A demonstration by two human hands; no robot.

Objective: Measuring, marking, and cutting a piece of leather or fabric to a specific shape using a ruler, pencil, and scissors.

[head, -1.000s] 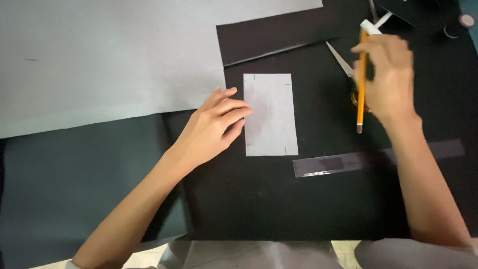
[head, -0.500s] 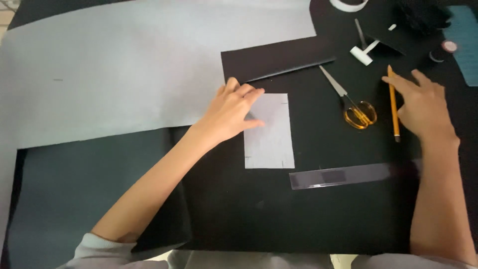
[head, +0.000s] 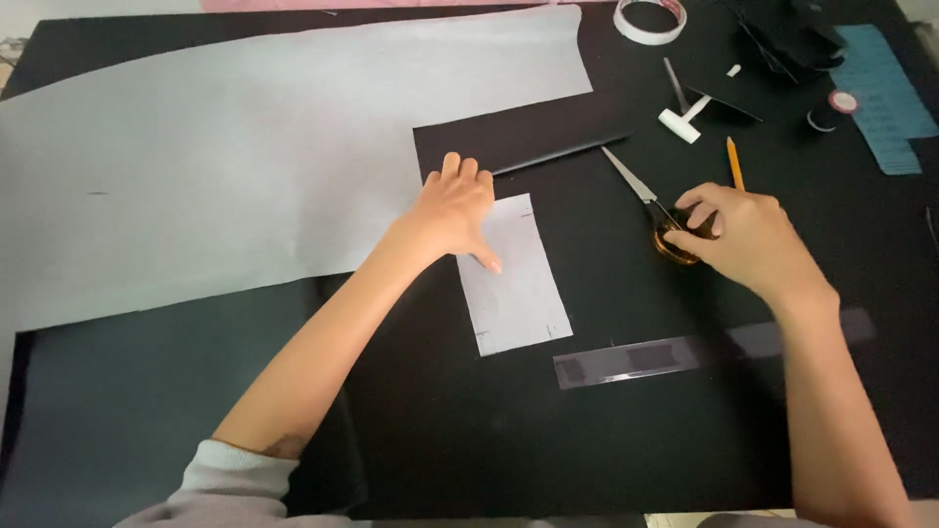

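Observation:
My left hand [head: 458, 210] lies flat on the top left corner of a small grey paper rectangle [head: 516, 288], pinning it to the black sheet [head: 606, 440]. My right hand [head: 738, 235] closes its fingers around the orange handles of a pair of scissors [head: 653, 203], whose blades point up and left on the black sheet. A yellow pencil [head: 734, 162] lies just beyond the right hand, apart from it.
A large grey paper sheet [head: 245, 156] covers the left of the table. A clear ruler [head: 675, 354] lies below the small rectangle. A tape roll [head: 649, 20], a white T-shaped tool [head: 685, 119], a black strip [head: 518, 137] and a blue card [head: 885, 98] sit at the far right.
My right hand has put the pencil down on the table and moved left onto the scissors' handles. My left hand stays on the small paper.

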